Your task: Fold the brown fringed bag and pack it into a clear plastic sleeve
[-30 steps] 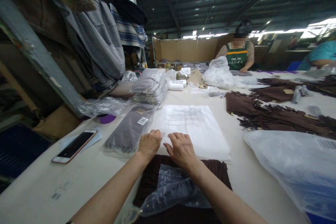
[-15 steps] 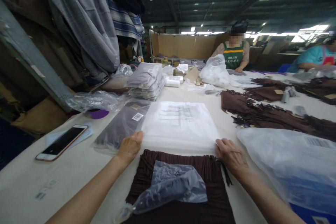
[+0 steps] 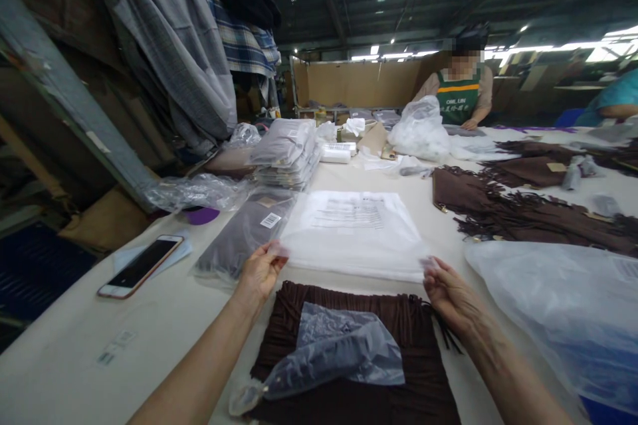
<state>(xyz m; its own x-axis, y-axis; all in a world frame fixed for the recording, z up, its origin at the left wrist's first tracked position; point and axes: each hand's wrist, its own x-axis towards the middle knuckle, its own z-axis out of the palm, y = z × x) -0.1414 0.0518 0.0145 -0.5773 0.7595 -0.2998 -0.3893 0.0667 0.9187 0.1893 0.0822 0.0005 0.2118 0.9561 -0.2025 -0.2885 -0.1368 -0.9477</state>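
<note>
Left hand [image 3: 260,270] is pinching the near-left corner of the top clear poly bag [image 3: 355,232], thumb and fingers closed on the film. Right hand [image 3: 450,292] is pinching the near-right corner of the same bag, fingers closed on it too. Both hands are well apart, 1 at each near corner, and the near edge is lifting slightly off the stack under it.

The bag is lying flat on the white table [image 3: 164,325], centre of view, printed text facing up, with its far end resting on the table.

Just in front of the bag, nearest the person, a folded brown fringed garment [image 3: 349,352] is lying flat on the table. A small crumpled plastic pouch [image 3: 329,355] is sitting on top of it.

Left of the bag, touching its edge, a packed grey item in a barcode-labelled bag [image 3: 246,232] is lying on the table. Further left, a smartphone [image 3: 141,265] is resting face up, on a pale sheet. Behind, a stack of packed bags [image 3: 286,159] is sitting near the hanging clothes.

Right side: loose brown fringed pieces [image 3: 518,212] are spread out, and a large clear plastic bag [image 3: 558,305] is lying near the right hand.

Far end of the table, a co-worker in a green apron [image 3: 458,99] is handling a white plastic bundle [image 3: 420,133].
</note>
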